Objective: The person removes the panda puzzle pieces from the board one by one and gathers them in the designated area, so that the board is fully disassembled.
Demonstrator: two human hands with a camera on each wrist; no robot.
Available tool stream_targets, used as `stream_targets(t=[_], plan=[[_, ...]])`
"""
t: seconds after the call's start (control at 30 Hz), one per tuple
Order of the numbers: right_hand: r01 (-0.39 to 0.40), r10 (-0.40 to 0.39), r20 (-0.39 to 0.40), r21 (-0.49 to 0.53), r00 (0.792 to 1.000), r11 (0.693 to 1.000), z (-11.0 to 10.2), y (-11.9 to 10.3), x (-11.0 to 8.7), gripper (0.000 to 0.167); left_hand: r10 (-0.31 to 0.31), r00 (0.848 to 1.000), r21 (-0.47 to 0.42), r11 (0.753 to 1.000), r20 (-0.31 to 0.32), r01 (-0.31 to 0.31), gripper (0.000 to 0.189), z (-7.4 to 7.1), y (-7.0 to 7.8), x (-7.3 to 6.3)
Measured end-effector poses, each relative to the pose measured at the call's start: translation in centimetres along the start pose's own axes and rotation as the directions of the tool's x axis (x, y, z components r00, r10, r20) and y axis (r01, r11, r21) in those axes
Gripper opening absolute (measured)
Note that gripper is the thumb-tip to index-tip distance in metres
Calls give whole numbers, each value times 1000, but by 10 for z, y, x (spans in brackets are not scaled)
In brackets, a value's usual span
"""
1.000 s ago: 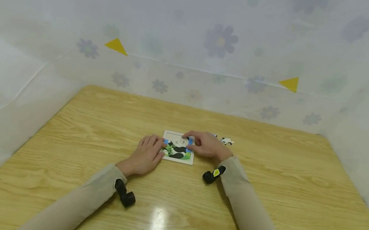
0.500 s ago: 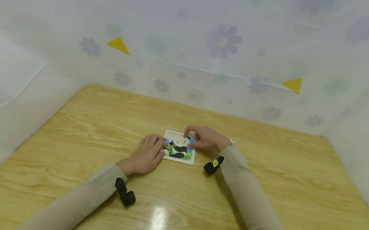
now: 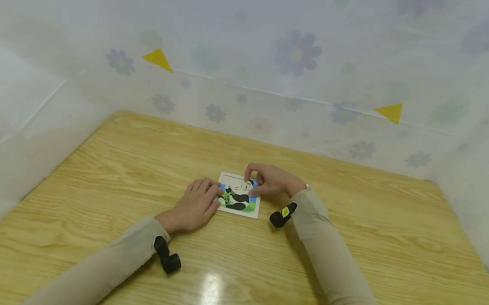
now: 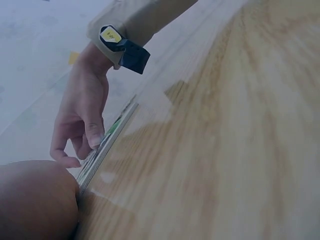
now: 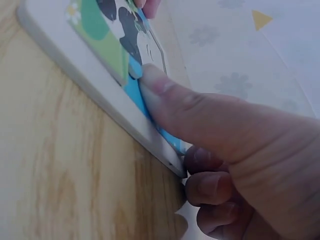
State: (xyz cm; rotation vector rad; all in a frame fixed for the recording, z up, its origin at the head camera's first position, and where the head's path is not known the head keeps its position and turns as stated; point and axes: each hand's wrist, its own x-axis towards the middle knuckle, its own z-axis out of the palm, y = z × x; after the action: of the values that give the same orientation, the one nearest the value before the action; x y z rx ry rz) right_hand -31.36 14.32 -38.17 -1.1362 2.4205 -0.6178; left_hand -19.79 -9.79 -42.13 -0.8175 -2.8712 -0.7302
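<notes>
A small jigsaw puzzle [image 3: 237, 206] with a panda picture in a white frame lies flat on the wooden table. My left hand [image 3: 193, 205] rests at its left edge, fingers relaxed over the frame. At the upper right of the picture, my right hand [image 3: 272, 180] pinches a blue-edged puzzle piece [image 5: 134, 95] between thumb and bent index finger. The right wrist view shows the thumb [image 5: 160, 97] on the piece, other fingers curled beside the frame's corner. The picture's upper left shows bare tray. In the left wrist view, the puzzle [image 4: 107, 147] appears edge-on.
A sliver of a white loose piece [image 3: 308, 187] shows behind the right wrist; the rest is hidden by the arm. The wooden table [image 3: 229, 255] ends at a flower-patterned curtain [image 3: 277, 120] with two yellow triangles.
My right hand has shifted slightly up, its thumb and index finger staying at the puzzle's right side. The right wrist now covers most of the loose pieces. The left hand stays put.
</notes>
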Motion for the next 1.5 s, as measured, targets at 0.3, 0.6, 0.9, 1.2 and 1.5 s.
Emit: stream_targets(t=[0.3, 0.6, 0.9, 1.2, 1.5], plan=[[47, -44, -74, 40, 996, 998, 5, 0, -3, 31, -4, 1000, 4, 1000, -8, 4, 32, 3, -2, 1], [-62, 75, -183, 80, 980, 995, 13, 1, -9, 37, -9, 1000, 4, 1000, -6, 9, 33, 4, -3, 1], [29, -25, -263, 10, 964, 1000, 32, 4, -21, 13, 2, 1000, -14, 1000, 7, -2, 33, -1, 1, 0], [-48, 49, -294, 12, 954, 999, 35, -3, -26, 13, -12, 1000, -15, 1000, 16, 12, 34, -1, 3, -1], [-104, 105, -333, 21, 937, 994, 28, -2, -35, 20, 3, 1000, -14, 1000, 9, -3, 34, -2, 1, -1]])
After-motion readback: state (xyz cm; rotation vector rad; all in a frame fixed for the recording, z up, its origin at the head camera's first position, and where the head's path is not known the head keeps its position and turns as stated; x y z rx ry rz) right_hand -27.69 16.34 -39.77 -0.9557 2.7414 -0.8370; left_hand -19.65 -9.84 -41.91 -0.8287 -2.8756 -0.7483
